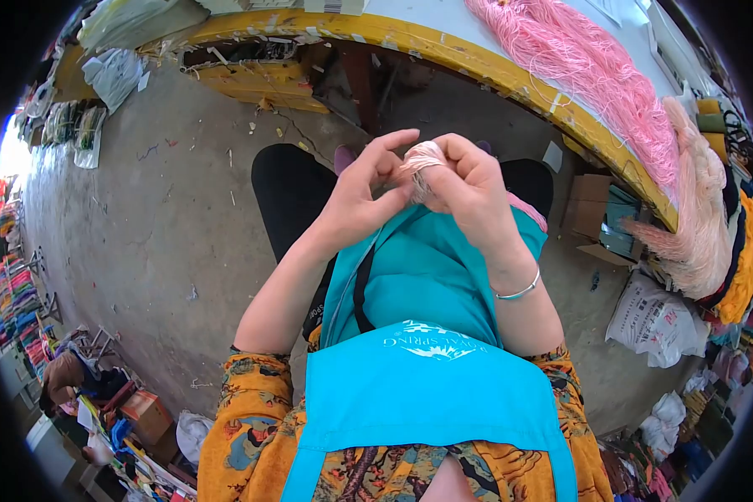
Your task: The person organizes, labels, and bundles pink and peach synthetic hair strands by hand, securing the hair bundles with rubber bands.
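Observation:
A small folded bundle of pale pink thread [425,156] is gripped in my right hand [475,191], between the thumb and bent fingers. Loose strands hang at its lower end. Beside it is my left hand [356,199], fingers curved and apart, its thumb tip close to the strands and the index finger stretched out above. Both hands are over my lap, in front of the turquoise apron [435,284]. A bright pink edge shows by my right wrist, partly hidden.
A yellow-edged table [443,43] curves across the front, bearing a large heap of pink thread [581,71]. Paler skeins [699,197] hang off its right end, above an open cardboard box [590,205] and a white sack [653,322]. A wooden drawer [259,84] is beneath the table.

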### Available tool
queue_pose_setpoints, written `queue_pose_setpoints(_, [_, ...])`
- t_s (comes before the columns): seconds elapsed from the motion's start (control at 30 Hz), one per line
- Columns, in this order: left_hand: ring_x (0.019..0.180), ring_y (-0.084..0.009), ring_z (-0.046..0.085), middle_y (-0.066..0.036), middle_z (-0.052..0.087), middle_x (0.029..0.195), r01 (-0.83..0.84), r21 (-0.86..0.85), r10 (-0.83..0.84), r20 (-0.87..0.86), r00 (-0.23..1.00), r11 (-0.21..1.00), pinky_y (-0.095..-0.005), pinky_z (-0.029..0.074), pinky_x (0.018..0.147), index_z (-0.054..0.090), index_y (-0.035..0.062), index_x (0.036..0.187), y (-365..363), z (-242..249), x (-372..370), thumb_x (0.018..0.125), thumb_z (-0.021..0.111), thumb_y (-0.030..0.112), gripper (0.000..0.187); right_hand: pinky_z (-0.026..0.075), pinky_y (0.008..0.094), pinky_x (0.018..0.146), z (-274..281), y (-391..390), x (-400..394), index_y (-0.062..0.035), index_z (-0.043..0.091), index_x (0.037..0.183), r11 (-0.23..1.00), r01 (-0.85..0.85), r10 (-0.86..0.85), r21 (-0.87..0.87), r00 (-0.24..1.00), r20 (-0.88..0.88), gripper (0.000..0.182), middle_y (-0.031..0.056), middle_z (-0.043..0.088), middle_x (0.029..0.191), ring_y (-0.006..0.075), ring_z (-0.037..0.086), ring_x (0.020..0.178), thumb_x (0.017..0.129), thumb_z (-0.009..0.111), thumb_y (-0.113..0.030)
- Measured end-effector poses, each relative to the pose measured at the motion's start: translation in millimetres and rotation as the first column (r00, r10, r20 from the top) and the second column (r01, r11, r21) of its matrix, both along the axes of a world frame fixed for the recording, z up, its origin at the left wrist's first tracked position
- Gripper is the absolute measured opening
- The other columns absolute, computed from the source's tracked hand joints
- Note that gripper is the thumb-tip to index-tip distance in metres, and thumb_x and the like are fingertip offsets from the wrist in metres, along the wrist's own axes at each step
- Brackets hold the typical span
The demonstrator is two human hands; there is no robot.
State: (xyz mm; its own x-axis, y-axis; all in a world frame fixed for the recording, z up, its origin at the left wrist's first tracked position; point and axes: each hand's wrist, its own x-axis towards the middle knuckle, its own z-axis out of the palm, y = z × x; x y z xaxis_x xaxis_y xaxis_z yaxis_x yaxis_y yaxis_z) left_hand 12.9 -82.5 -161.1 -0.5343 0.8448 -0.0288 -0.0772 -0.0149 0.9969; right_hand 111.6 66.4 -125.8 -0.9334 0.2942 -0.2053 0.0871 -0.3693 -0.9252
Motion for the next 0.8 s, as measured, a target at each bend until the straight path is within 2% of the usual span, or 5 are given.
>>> queue_pose_setpoints(0.1, [0.070,-0.0024,0.047,0.000,0.057,0.086,-0.040,-0.008,0.040,-0.017,0.999,0.999,-0.0174,0.037,0.060,0.053,0.0034,0.129,-8,3,-5,0.091,0.058,0.001,0.038,0.045,0.0189,0.062,-12,9,2,0.0022,0.060,0.103,0.997,0.029,-0.031,0.077,0.999,0.031,0.013,0.0009,0.063,0.086,0.0035,0.055,0.075,0.093,0.054,-0.004])
queue_pose_setpoints(0.2, [0.062,-0.0052,0.054,-0.001,0.058,0.076,-0.062,-0.095,0.046,-0.158,0.986,0.994,-0.0209,0.043,0.054,0.065,-0.0001,0.107,-11,21,-12,0.095,0.055,0.004,0.016,0.046,0.0195,0.061,-18,12,5,0.0023,0.060,0.105,0.980,-0.003,-0.013,0.200,0.997,0.078,0.016,0.0024,0.063,0.087,0.0045,0.056,0.073,0.092,0.055,-0.003])
queue_pose_setpoints(0.4, [0.061,-0.0068,0.057,0.000,0.059,0.071,-0.008,-0.233,-0.038,-0.192,0.981,0.972,-0.0228,0.045,0.054,0.065,0.0000,0.098,-14,31,-27,0.100,0.053,0.015,0.019,0.054,0.0249,0.067,-5,5,0,0.0045,0.060,0.110,0.965,-0.161,0.151,0.205,0.986,0.065,0.023,0.0037,0.065,0.081,0.0095,0.066,0.078,0.088,0.059,-0.001])
queue_pose_setpoints(0.67, [0.061,-0.0068,0.054,-0.001,0.059,0.071,-0.010,-0.220,-0.010,-0.090,0.996,0.976,-0.0232,0.044,0.055,0.064,0.0004,0.096,-11,20,-23,0.100,0.055,0.021,0.023,0.031,0.0199,0.053,-37,-3,6,0.0040,0.065,0.091,0.959,-0.016,0.015,0.283,1.000,0.008,0.015,-0.0054,0.052,0.068,0.0014,0.039,0.062,0.093,0.061,-0.010])
queue_pose_setpoints(0.8, [0.062,-0.0063,0.052,-0.001,0.060,0.073,-0.019,-0.147,0.013,-0.047,0.999,0.989,-0.0229,0.043,0.055,0.064,0.0004,0.096,-10,11,-22,0.100,0.056,0.022,0.023,0.032,0.0196,0.053,-35,-7,6,0.0032,0.065,0.091,0.965,0.034,-0.040,0.260,0.999,0.020,0.016,-0.0059,0.053,0.069,0.0008,0.042,0.062,0.094,0.060,-0.012])
